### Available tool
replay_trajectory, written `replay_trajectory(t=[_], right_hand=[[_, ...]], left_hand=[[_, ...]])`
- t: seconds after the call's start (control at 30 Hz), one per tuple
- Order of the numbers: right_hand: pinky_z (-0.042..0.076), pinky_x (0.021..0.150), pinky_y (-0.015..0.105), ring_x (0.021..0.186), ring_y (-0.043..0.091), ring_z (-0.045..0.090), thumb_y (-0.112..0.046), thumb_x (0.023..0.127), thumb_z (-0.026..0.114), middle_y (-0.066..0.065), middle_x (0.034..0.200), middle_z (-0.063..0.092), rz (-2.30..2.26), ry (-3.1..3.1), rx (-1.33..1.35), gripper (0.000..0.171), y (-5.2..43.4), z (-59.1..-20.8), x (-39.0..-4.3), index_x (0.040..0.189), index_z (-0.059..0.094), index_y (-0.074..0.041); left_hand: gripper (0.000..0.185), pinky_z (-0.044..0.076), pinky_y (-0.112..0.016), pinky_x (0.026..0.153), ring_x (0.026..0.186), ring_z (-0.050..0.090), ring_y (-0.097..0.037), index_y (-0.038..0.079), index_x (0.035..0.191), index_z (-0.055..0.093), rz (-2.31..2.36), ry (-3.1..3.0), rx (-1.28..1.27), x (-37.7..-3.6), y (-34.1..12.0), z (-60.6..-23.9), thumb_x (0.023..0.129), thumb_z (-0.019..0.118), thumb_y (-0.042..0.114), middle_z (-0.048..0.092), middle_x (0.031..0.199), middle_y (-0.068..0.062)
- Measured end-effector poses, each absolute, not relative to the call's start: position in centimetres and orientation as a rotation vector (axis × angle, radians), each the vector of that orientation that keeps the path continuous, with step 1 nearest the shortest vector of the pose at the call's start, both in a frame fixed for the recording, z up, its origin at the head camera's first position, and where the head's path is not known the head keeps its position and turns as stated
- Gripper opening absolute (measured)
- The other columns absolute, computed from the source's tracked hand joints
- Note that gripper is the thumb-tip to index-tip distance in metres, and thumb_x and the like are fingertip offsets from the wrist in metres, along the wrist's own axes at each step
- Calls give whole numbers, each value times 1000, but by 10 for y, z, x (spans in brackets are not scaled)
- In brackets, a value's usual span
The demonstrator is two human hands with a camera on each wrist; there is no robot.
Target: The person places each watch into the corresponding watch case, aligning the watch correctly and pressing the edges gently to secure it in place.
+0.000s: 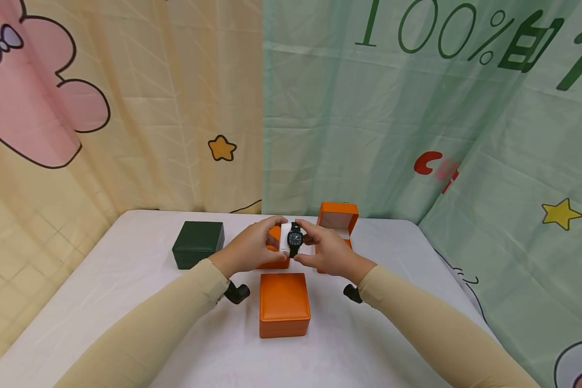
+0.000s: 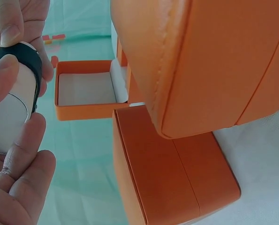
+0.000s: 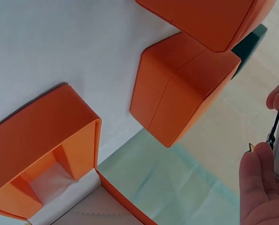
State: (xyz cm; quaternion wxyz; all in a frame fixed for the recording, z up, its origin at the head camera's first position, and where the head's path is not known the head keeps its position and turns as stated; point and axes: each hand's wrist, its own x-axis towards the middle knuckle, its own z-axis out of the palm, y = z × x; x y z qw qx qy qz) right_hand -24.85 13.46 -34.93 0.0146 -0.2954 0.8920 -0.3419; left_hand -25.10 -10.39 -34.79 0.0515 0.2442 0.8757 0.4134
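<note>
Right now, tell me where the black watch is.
In the head view, the black watch sits wrapped on a white cushion held up between the left hand and right hand, above the table's middle, just before the open orange box.

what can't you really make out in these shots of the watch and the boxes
- Black wristwatch on its white cushion: dial markings too small in the head view; cut off by the frame edge in both wrist views.
- Orange leather box behind the left hand: mostly hidden by that hand in the head view.
- Open orange box: its base is hidden by the right hand.
- Closed dark green box: contents unseen.
</note>
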Motion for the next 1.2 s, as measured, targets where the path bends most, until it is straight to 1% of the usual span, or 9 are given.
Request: replay_trajectory(t=[0.17,0.27,0.47,0.67,0.87,1.2], right_hand=[[57,107,44,122,29,68,-17,91,83,11,144,64,-1073,2771,-908,88,134,-350,-249,164,36,-10],[57,106,43,120,24,69,-18,91,83,9,143,65,-1064,2781,-906,87,134,-350,-249,164,36,-10],[58,105,42,119,25,68,-19,91,83,9,142,66,-1062,2788,-920,87,134,-350,-249,164,37,-10],[59,102,40,116,21,67,-20,91,83,7,142,66,-1060,2789,-923,86,134,-351,-249,164,37,-12],[60,102,40,115,21,66,-20,92,83,6,141,66,-1058,2787,-943,86,134,-352,-250,164,37,-9],[59,102,41,119,23,67,-21,92,82,4,143,65,-1063,2782,-940,86,134,-353,-252,164,37,-13]], left_hand=[[79,62,-36,94,98,74,-12,14,155,44,1276,2658,753,-252,-104,-349,88,87,17,71,125,-5],[79,62,-36,94,98,74,-11,14,155,44,1276,2656,753,-252,-104,-350,89,86,18,70,126,-5],[79,62,-37,94,98,74,-11,14,156,43,1278,2657,750,-252,-104,-351,89,86,18,69,129,-6],[80,63,-36,92,98,74,-12,14,156,43,1280,2661,755,-253,-105,-352,88,87,19,70,125,-5],[79,63,-36,92,97,74,-12,14,155,44,1282,2660,761,-253,-105,-352,88,86,19,72,121,-5],[78,63,-36,93,97,74,-12,14,154,45,1300,2644,743,-251,-105,-352,89,86,19,73,120,-4]])
